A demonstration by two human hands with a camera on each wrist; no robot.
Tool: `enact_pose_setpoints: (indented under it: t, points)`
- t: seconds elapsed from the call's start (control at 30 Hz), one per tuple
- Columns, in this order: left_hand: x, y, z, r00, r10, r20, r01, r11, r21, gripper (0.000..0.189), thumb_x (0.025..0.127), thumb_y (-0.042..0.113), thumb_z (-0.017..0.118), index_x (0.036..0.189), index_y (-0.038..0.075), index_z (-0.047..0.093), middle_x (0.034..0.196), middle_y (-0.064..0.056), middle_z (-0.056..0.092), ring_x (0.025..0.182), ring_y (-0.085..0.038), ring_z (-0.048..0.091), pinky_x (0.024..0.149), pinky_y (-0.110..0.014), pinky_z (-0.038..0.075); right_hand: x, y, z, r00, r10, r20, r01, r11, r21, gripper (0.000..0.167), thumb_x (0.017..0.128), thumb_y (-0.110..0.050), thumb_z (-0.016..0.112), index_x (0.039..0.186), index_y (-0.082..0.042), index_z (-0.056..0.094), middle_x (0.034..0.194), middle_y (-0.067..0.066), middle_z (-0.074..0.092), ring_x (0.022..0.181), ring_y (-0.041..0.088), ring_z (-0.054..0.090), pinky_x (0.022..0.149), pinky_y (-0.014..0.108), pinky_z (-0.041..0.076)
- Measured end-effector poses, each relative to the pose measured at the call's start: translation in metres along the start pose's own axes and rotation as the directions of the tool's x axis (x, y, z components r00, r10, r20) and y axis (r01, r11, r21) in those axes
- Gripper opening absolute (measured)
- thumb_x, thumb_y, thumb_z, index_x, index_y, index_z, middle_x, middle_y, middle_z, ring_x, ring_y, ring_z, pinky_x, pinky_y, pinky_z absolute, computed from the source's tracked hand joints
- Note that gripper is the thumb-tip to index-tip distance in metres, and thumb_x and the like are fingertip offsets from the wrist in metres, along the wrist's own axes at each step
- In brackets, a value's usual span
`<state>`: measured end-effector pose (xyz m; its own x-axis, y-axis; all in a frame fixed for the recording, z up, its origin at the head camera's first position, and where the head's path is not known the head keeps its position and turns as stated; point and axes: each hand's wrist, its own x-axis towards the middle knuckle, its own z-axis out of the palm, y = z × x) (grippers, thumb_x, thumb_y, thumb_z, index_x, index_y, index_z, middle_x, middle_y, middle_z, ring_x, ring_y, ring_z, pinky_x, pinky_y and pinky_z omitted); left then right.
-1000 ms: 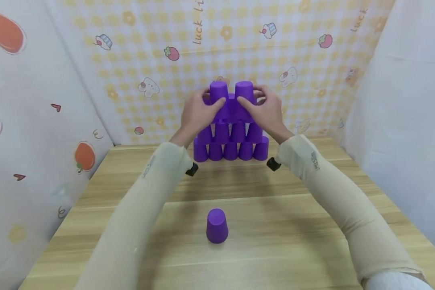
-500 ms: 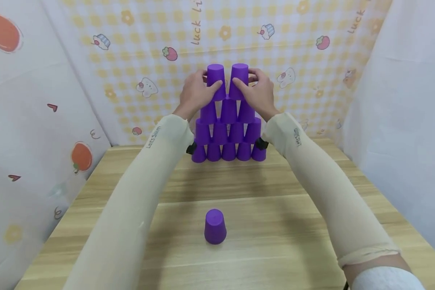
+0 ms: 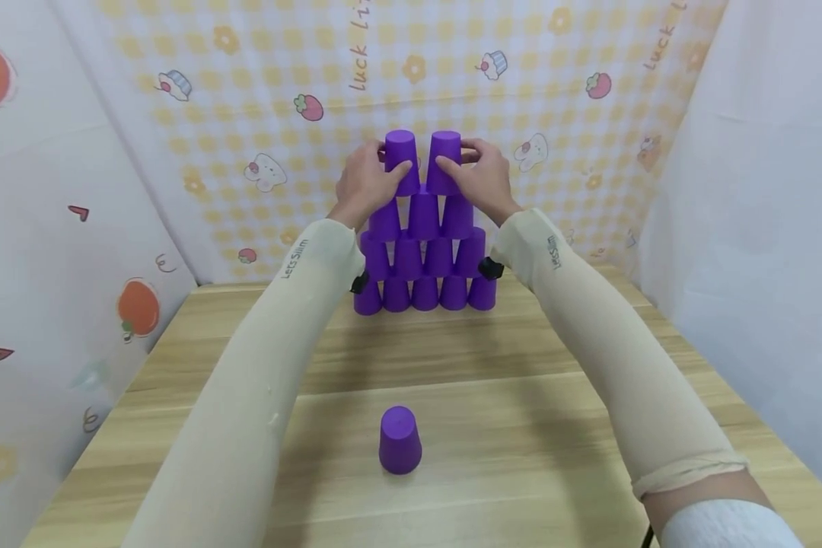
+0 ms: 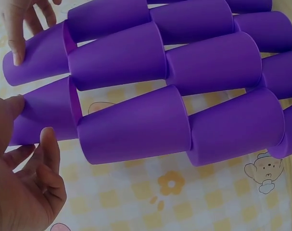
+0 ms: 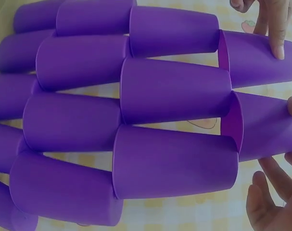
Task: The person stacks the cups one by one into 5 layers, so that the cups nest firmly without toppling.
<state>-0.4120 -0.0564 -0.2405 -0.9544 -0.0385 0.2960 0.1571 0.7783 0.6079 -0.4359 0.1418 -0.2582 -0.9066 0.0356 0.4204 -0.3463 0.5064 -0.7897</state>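
Observation:
Purple cups stand upside down in a stepped pyramid. Its top full tier has three cups, including the middle cup [image 3: 423, 216]. My left hand [image 3: 361, 181] holds the left upper cup [image 3: 400, 152] between thumb and fingers. With my right hand [image 3: 485, 181] I grip the right upper cup [image 3: 445, 152] the same way. Both held cups are upside down, side by side with a gap between them. In the left wrist view, the left held cup [image 4: 47, 113] has its rim against the tier below. The right held cup [image 5: 271, 125] is likewise at that tier; whether either bears weight I cannot tell.
A single purple cup [image 3: 400, 441] stands upside down on the wooden table [image 3: 493, 434], nearer me. Behind the pyramid hangs a yellow checked cloth [image 3: 260, 129]. White cloths enclose the left and right sides. Dark wrist cameras sit close to the lower tiers.
Both hands have risen with their cups from in front of the upper tier to above it. During the last half second they stay nearly still there, while the head view shifts slightly.

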Motion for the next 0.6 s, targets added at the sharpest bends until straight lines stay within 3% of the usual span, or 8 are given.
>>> enact_pose_setpoints:
  t: [0.6]
  points:
    - [-0.0003,-0.0075,0.0016,1.0,-0.007,0.022,0.006,0.998,0.061,0.064,0.097,0.052,0.055,0.15,0.019,0.041,0.145,0.002,0.052,0.125,-0.018,0.054,0.101,-0.04,0.045,-0.0005,0.0047,-0.004,0.996,0.014,0.085,-0.015,1.0,0.012,0.065,0.09,-0.041,0.072,0.144,-0.015,0.05,0.134,0.009,0.062,0.118,0.021,0.062,0.097,0.037,0.051]
